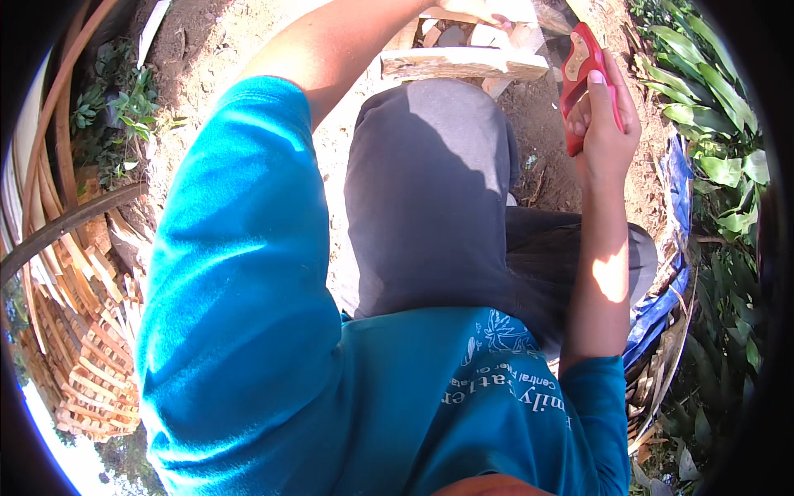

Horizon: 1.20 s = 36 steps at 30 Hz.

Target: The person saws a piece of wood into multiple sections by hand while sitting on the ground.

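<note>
My right hand [608, 112] is closed round the red handle [578, 62] of a handsaw, at the upper right. The saw's blade runs up and left from the handle, partly out of view and washed out by sun. At the top edge my left hand [475, 10] grips a pale wooden board [523, 11]; strong light and the picture's edge hide part of its fingers. Just below that hand, a rough wooden plank [463, 64] lies crosswise in front of my raised knee [430, 124].
Wood offcuts [451, 35] lie beyond the plank on bare soil. Stacked wooden strips [99, 388] fill the left side, with a curved dark pole [74, 219] across them. Blue sheeting [674, 248] and leafy plants [719, 99] border the right.
</note>
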{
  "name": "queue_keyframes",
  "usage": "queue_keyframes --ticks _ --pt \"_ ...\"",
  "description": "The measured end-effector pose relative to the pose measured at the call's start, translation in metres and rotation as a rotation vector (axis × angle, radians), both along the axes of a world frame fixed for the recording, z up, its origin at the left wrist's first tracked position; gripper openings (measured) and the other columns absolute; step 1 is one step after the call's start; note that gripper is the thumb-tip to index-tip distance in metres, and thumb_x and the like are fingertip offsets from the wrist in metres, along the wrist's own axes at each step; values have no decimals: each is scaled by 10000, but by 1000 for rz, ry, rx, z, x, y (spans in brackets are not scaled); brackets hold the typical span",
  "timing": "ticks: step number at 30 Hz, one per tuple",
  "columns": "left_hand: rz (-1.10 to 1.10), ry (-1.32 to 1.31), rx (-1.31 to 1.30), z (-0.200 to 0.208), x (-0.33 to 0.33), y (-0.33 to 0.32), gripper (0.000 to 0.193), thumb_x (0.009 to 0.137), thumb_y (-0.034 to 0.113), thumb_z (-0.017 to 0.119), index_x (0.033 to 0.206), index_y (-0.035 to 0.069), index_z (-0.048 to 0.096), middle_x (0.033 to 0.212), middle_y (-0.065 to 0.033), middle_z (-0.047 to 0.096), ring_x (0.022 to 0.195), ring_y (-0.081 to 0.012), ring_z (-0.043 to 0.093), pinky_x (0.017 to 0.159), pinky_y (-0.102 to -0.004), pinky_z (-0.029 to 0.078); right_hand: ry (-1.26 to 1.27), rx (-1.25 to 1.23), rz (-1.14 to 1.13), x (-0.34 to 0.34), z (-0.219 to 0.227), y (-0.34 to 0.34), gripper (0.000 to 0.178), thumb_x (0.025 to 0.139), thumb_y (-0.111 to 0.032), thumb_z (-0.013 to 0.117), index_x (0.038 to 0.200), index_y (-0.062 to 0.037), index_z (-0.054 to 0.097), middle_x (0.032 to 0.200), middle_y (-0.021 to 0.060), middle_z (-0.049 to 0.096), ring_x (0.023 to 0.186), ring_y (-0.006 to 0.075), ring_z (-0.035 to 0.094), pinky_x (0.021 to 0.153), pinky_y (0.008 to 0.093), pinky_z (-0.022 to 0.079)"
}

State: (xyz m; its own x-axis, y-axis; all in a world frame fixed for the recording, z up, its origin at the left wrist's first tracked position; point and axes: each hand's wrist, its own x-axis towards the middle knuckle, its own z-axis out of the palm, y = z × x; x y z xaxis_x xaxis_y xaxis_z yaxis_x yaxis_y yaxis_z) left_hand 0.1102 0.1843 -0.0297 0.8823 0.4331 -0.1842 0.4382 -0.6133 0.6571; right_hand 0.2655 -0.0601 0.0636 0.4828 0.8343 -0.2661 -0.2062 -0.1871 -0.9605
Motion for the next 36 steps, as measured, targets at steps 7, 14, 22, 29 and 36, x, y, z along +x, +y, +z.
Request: queue_keyframes --ticks 7,14,22,29,36 --pt "38 -206 -200 -23 -1 0 576 805 340 787 1254 31 601 1193 -201 667 1102 -307 660 930 -471 544 -210 -151 66 -3 56 -67 474 1043 -146 595 1479 20 514 734 -13 611 528 9 463 471 179 363" --pt "120 434 387 34 -47 -32 682 913 308 626 1492 9 426 1457 -272 515 1300 -447 532 1113 -595 411 -147 -162 27 -4 54 -69 487 1014 -140 643 1471 -6 545 994 30 699 786 31 579 698 182 466" --pt "-59 636 690 21 -62 -38 753 951 211 581 1623 94 261 1645 -156 352 1461 -440 401 1181 -625 341 -218 -91 35 -3 36 -28 471 1004 -143 664 1440 9 573 1115 69 724 898 56 610 807 210 498" --pt "-18 636 755 19 -60 -42 697 966 201 529 1612 88 290 1645 -141 362 1472 -434 391 1210 -595 308 -197 -122 16 0 24 -26 472 1000 -146 672 1437 4 578 1047 60 730 810 30 598 717 188 481" --pt "-39 447 856 17 -63 -42 472 934 208 633 1378 58 586 1341 -170 631 1208 -339 639 1074 -505 483 -130 -60 22 0 27 -28 441 1010 -149 655 1425 -12 594 846 3 682 665 16 560 569 185 425"
